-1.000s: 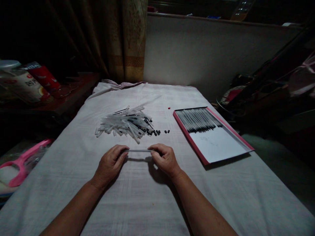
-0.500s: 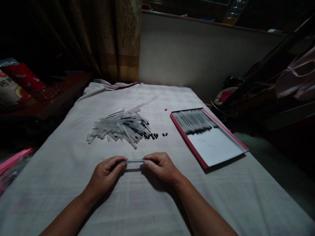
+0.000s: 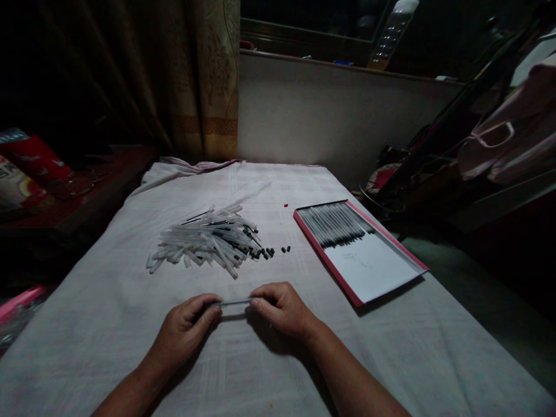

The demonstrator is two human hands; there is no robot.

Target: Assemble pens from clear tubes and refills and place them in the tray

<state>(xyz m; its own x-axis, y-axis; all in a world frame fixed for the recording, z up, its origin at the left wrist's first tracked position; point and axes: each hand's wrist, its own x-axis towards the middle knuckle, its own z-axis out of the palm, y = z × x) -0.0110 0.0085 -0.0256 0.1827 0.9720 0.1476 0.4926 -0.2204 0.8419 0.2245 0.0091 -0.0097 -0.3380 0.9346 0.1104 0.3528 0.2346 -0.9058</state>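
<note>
My left hand (image 3: 185, 330) and my right hand (image 3: 280, 310) each pinch one end of a clear pen tube (image 3: 234, 302), held level just above the white cloth (image 3: 243, 370). Both hands are closed on it, knuckles up. Beyond them lies a heap of clear pen tubes (image 3: 204, 240) with several small black caps (image 3: 267, 252) scattered at its right end. To the right sits a red-edged tray (image 3: 377, 272) with a row of finished pens (image 3: 334, 223) laid side by side at its far end.
A tiny red bit (image 3: 285, 205) lies on the cloth behind the tray. Red and white packets (image 3: 26, 168) rest on a dark side table at left. A curtain (image 3: 208, 87) hangs behind. Bags and clutter (image 3: 490, 145) fill the right side. A pink object (image 3: 17, 298) shows at the left edge.
The view tilted up and drifted, so everything sits lower in frame. My hands have drawn closer together along the tube; less of it shows between them.
</note>
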